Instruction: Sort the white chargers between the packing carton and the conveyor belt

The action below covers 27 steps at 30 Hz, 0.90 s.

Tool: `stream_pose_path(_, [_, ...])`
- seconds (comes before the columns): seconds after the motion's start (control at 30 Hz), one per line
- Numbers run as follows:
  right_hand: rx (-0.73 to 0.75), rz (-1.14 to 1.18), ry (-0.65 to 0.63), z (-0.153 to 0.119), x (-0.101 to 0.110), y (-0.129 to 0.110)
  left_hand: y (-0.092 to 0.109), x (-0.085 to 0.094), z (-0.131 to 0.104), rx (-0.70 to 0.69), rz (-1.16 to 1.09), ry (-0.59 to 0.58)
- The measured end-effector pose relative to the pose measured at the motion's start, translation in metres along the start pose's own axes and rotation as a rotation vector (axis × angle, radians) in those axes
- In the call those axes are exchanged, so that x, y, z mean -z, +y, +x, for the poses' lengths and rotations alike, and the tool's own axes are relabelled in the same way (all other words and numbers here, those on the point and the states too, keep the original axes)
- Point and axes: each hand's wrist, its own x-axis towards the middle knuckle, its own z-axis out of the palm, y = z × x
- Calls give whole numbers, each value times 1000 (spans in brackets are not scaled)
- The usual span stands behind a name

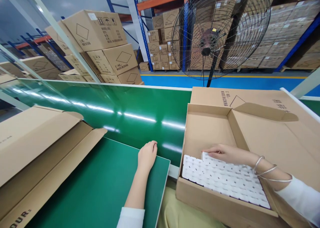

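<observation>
Head view: wht pcs point(225, 179) in ctn point(212, 201) under R hand point(223, 152), grip unclear; curled L hand point(147, 154) left of ctn.

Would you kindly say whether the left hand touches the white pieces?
No, the left hand is by the green table, apart from the white pieces.

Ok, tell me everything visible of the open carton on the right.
The open carton looks like plain brown cardboard, rectangular, low-walled, sitting open side up at the picture's right. Rows of small white pieces fill its near part; the far part shows bare bottom. The right hand is inside, at the pieces' far edge.
</observation>
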Motion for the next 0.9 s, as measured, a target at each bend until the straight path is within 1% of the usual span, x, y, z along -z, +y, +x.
stream_pose_path(0.2, [-33,24,1,-2,-1,-3,-1,0,0,2,2,0])
stream_pose_path(0.4, [-60,10,-13,-2,-1,1,-1,-1,1,-3,3,4])
stream_pose_path(0.63, [-47,21,-28,0,-1,4,0,0,0,1,0,0])
stream_pose_path(0.9, [-52,28,-20,-3,-1,0,-1,-1,1,-6,0,-11])
